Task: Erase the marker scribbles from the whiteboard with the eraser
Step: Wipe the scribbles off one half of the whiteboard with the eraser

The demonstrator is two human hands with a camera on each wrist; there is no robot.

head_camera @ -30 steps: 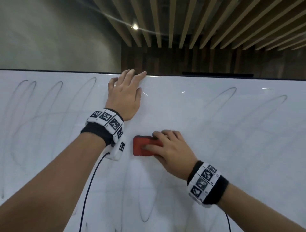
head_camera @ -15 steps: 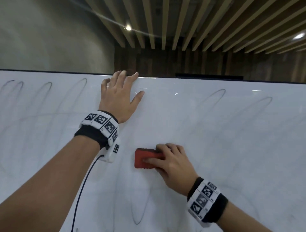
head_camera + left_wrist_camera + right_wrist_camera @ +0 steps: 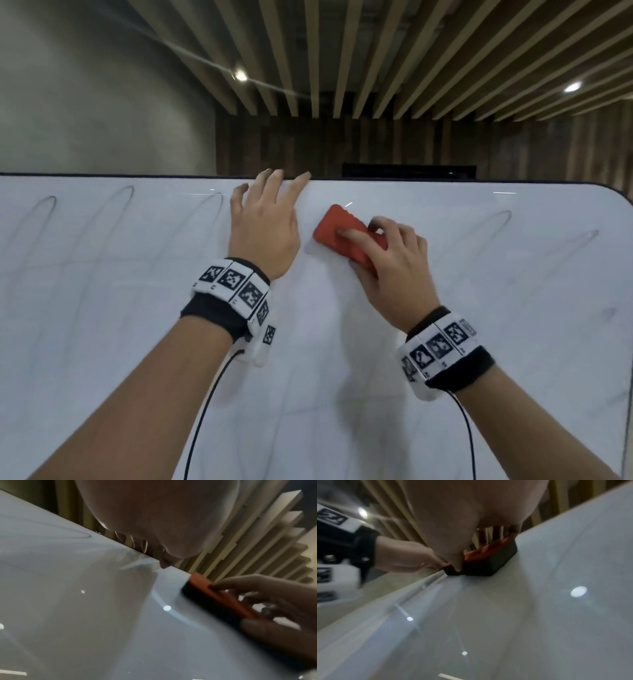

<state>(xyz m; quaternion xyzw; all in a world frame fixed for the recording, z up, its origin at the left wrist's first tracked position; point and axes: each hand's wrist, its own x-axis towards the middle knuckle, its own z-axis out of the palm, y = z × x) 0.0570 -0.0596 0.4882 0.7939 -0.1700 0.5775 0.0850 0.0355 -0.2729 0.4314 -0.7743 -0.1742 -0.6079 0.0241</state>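
A white whiteboard fills the lower view, with faint grey marker loops at its upper left and more loops at its upper right. My right hand grips a red eraser with a black felt base and presses it flat on the board near the top edge. My left hand lies flat on the board just left of the eraser, fingers straight and reaching over the top edge. The left wrist view shows the eraser from the side with my right fingers on it.
The board's dark top edge runs across the view, and its rounded corner is at the right. Behind it are a grey wall and a slatted wooden ceiling. Cables hang from both wrist bands.
My right hand has swept the eraser up the board from the middle to near the top edge, tilting it. The left hand stays flat at the top.
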